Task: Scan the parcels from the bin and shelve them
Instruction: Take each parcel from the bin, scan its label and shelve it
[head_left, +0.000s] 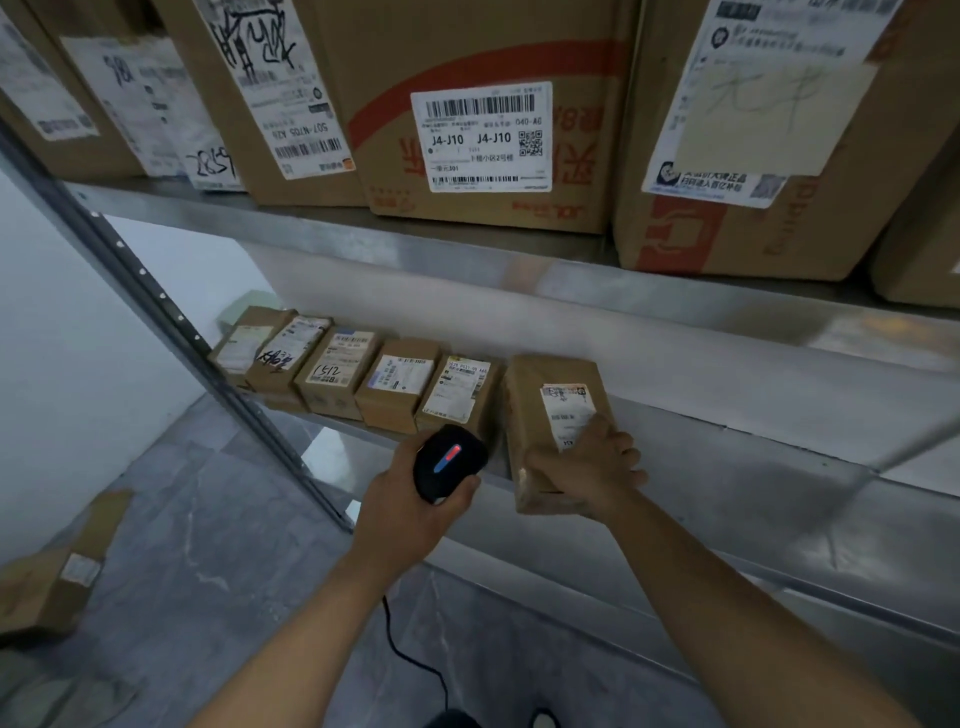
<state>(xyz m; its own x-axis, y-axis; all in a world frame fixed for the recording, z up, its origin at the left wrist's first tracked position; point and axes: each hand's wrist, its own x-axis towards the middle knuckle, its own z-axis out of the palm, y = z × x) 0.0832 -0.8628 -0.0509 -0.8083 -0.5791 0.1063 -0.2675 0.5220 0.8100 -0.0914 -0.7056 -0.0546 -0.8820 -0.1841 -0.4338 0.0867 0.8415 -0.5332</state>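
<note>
Grey metal shelving (519, 270) with a perforated upright (156, 291), white wall (62, 322), grey mottled floor (208, 545), dim light

Big carton label (481, 137): "J4-J10", "040-A6"; small shelf box (335, 370): handwritten "1512"

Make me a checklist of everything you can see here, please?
Surface: metal shelf, with bare space right of the parcels.
Job's things: brown parcel at the shelf edge, beside a row of small parcels; black scanner, light on.
Clutter: loose box on the floor.
Hands: left hand grips the scanner; right hand holds the brown parcel.
Cables: black cord hanging below the scanner.
Surroundings: big boxes on the shelf above; grey floor.
</note>
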